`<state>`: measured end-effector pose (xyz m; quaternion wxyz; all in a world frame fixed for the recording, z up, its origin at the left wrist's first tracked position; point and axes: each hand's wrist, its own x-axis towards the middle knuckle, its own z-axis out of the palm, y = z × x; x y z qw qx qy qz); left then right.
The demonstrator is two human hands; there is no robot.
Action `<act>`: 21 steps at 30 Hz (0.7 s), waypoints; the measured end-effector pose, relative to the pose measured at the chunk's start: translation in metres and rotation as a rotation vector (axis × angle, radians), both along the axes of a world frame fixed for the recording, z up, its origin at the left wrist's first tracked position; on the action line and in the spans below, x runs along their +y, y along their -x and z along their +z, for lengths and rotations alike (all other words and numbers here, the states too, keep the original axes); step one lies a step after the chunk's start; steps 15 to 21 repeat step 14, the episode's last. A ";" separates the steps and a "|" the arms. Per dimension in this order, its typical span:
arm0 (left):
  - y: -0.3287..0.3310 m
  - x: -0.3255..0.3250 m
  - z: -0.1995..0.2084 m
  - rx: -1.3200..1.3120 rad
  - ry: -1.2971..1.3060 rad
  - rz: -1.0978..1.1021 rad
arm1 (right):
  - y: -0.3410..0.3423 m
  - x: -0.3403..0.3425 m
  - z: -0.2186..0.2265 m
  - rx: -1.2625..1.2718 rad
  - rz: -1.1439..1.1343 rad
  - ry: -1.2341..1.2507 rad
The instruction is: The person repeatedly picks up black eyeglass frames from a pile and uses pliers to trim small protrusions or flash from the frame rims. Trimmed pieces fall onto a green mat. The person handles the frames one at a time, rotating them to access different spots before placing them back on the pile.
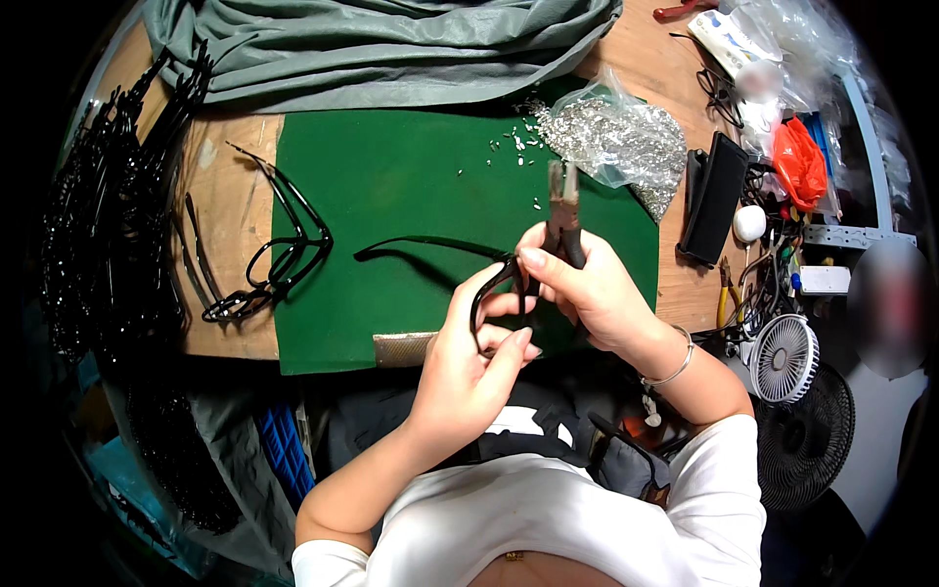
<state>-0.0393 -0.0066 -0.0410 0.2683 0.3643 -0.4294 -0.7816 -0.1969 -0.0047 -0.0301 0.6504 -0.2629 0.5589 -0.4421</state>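
Observation:
Above the front part of the green mat [411,186], my left hand [465,382] is closed on a black eyeglass frame [476,311], its fingers partly inside the rim. One long temple arm stretches left from the frame over the mat. My right hand [611,298] grips a pair of pliers [564,210] with the jaws pointing away from me. The right thumb and forefinger also pinch the frame near its hinge corner. Nothing shows between the plier jaws. The far side of the frame is partly hidden by my fingers.
A clear bag [616,137] of small silvery parts spills pieces onto the mat's far right. Black eyeglass frames [284,259] lie at the mat's left edge, beside a large black bundle [108,215]. Grey cloth [381,54] lies behind; a phone [714,201] and yellow-handled pliers [725,293] are right.

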 end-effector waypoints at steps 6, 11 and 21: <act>-0.019 0.011 -0.003 -0.053 -0.011 0.049 | 0.053 0.000 -0.018 0.984 0.240 0.053; -0.009 0.014 -0.012 -0.186 0.139 -0.028 | 0.064 -0.019 -0.040 1.198 0.139 0.131; -0.018 0.012 -0.014 -0.348 0.139 -0.022 | 0.063 -0.021 -0.047 1.218 0.141 0.111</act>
